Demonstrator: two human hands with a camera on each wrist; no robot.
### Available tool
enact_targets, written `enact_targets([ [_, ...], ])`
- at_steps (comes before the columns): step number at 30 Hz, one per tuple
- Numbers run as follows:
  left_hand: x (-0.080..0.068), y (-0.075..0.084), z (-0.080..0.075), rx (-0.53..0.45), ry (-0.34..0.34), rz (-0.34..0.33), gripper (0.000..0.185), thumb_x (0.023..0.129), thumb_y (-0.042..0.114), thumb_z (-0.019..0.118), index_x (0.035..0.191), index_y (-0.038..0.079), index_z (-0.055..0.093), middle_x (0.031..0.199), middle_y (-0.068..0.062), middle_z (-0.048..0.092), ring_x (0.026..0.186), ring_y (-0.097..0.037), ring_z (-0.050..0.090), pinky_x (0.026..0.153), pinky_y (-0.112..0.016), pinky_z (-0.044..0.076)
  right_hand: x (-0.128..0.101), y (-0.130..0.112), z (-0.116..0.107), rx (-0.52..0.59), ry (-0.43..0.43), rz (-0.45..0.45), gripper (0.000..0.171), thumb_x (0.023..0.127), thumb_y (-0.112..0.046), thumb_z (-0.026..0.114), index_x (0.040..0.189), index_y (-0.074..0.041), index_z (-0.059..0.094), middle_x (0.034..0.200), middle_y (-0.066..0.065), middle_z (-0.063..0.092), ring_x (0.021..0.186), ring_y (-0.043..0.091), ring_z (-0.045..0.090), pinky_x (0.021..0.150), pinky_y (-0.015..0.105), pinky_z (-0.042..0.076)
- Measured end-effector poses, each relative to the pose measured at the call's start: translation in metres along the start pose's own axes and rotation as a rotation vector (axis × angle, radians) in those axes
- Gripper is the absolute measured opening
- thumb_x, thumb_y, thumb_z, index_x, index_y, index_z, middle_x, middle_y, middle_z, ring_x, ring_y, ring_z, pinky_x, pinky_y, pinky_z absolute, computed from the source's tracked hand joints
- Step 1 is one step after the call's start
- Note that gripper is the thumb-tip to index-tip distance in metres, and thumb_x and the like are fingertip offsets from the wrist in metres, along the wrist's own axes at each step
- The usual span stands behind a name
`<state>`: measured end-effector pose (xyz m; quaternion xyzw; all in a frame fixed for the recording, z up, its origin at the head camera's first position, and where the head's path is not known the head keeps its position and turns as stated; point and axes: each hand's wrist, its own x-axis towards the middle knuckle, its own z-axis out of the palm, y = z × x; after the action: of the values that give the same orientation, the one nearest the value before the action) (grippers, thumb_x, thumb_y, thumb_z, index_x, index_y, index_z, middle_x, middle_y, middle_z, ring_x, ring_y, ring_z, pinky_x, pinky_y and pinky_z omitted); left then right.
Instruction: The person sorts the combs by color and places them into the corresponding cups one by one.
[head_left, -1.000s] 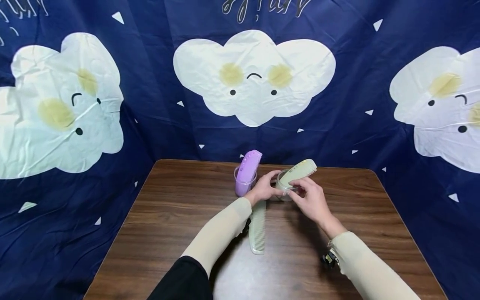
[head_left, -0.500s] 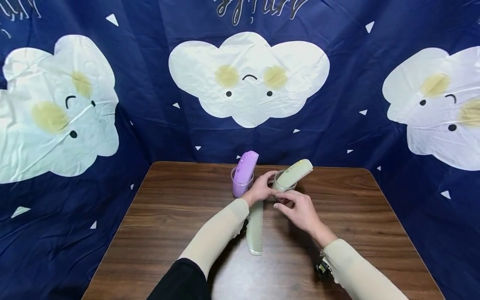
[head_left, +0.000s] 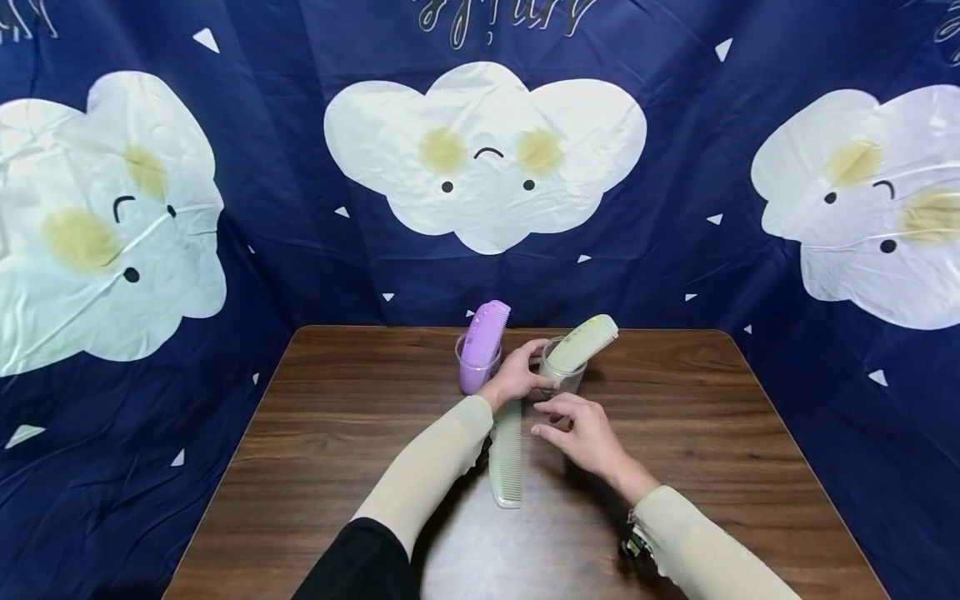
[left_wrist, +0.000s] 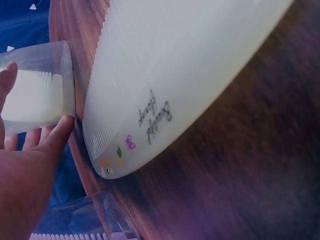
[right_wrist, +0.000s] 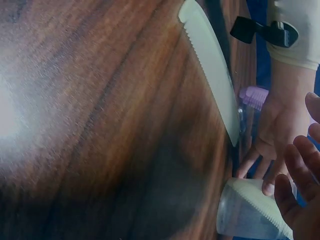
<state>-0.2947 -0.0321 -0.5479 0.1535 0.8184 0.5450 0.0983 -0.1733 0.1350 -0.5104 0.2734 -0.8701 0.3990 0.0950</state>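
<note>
My left hand (head_left: 525, 377) grips a clear plastic cup (head_left: 564, 377) standing on the wooden table (head_left: 337, 433); its fingers (left_wrist: 55, 135) curl round the cup's wall (left_wrist: 45, 60). A pale green comb (head_left: 589, 340) leans out of this cup to the right. My right hand (head_left: 561, 421) hovers just in front of the cup, fingers relaxed, holding nothing. A second pale green comb (head_left: 506, 454) lies flat on the table under my left forearm, also seen as the comb (left_wrist: 175, 75) and the comb (right_wrist: 212, 70) in the wrist views.
A purple comb (head_left: 483, 335) stands in another clear cup (head_left: 474, 367) left of my left hand. Dark blue cloth with white clouds (head_left: 487, 158) walls the table at the back and both sides. Bare wood lies to left and right.
My right hand has let go of the green comb in the cup and drawn back toward me and down. My left hand stays on the cup.
</note>
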Motion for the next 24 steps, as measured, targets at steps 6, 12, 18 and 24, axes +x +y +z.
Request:
enact_targets([
  [6,0.001,-0.001,0.0,-0.008,-0.007,0.01,0.09,0.079,0.008,0.089,0.155,0.01,0.042,0.146,-0.015,0.057,0.134,-0.032,0.057,0.11,-0.042,0.05,-0.003,-0.002,0.007,-0.015,-0.014,-0.008,0.032,0.081,-0.023,0.089,0.11,-0.015,0.08,0.104,-0.001,0.077,0.085,0.019,0.073,0.07,0.033,0.06],
  [12,0.001,-0.001,0.0,-0.008,-0.009,0.029,0.089,0.078,0.006,0.089,0.154,0.008,0.042,0.145,-0.017,0.057,0.134,-0.033,0.058,0.11,-0.042,0.05,-0.008,-0.002,0.015,-0.031,-0.054,-0.01,0.036,0.08,-0.025,0.09,0.111,-0.011,0.079,0.106,0.001,0.076,0.092,0.018,0.073,0.082,0.036,0.061],
  [18,0.0,-0.001,-0.001,-0.016,0.006,0.017,0.089,0.078,0.005,0.089,0.154,0.008,0.043,0.145,-0.016,0.057,0.134,-0.033,0.057,0.109,-0.042,0.051,-0.014,-0.003,0.026,-0.007,-0.106,-0.02,0.041,0.079,-0.024,0.09,0.113,-0.006,0.076,0.109,0.004,0.073,0.098,0.019,0.07,0.089,0.038,0.059],
  [24,0.0,0.001,-0.001,-0.011,-0.001,0.003,0.089,0.079,0.011,0.09,0.154,0.011,0.043,0.146,-0.012,0.057,0.135,-0.03,0.056,0.111,-0.042,0.049,-0.021,-0.003,0.033,-0.016,-0.143,-0.039,0.044,0.077,-0.027,0.091,0.114,-0.007,0.075,0.113,0.001,0.071,0.105,0.019,0.067,0.094,0.041,0.056],
])
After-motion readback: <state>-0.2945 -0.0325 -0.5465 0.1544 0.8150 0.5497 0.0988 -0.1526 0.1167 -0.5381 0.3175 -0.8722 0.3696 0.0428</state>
